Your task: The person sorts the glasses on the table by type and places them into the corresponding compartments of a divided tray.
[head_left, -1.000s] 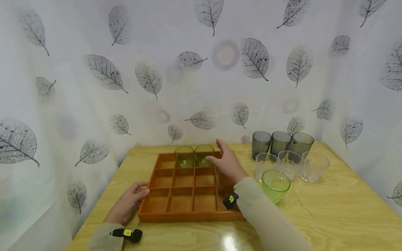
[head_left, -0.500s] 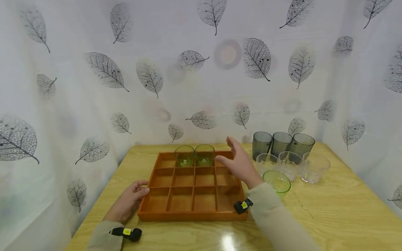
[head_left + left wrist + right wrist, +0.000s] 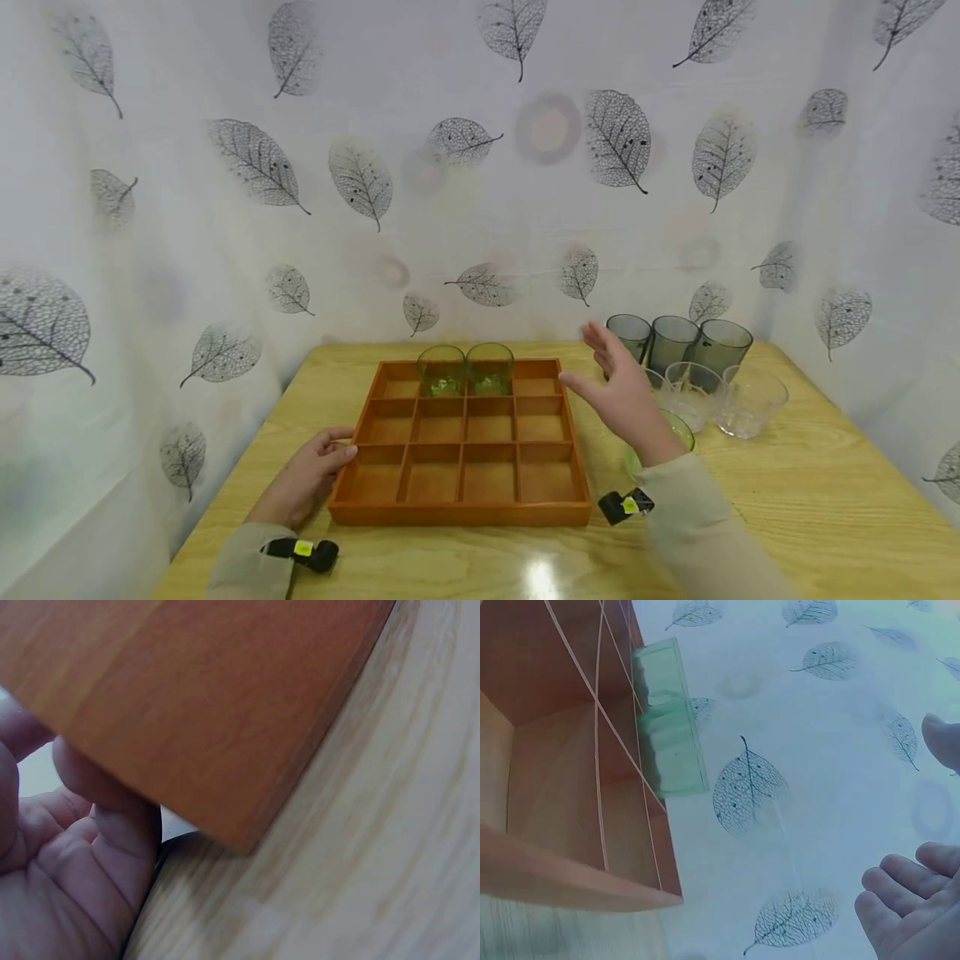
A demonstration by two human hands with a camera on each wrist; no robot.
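Note:
My left hand [image 3: 303, 475] holds the left side of a wooden compartment tray [image 3: 461, 514], with its thumb at the rim. In the left wrist view, bent fingers [image 3: 112, 817] reach behind the corner of the brown wall. Two green glasses [image 3: 442, 375] stand side by side in the tray's back row, in the middle compartments. My right hand [image 3: 622, 408] is in the air right of the tray, thumb and fingers spread, holding nothing. A third green glass [image 3: 681, 427] stands on the table, largely hidden behind that hand and wrist.
Several clear glasses [image 3: 742, 408] stand on the right side of the table [image 3: 810, 500]. Behind them are three grey glasses [image 3: 723, 342] in a row. A leaf-patterned curtain [image 3: 510, 225] surrounds the back and sides.
My right hand has moved right, away from the back-row green glasses and off the tray, now covering part of the loose green glass. The left hand has stayed at the tray's side.

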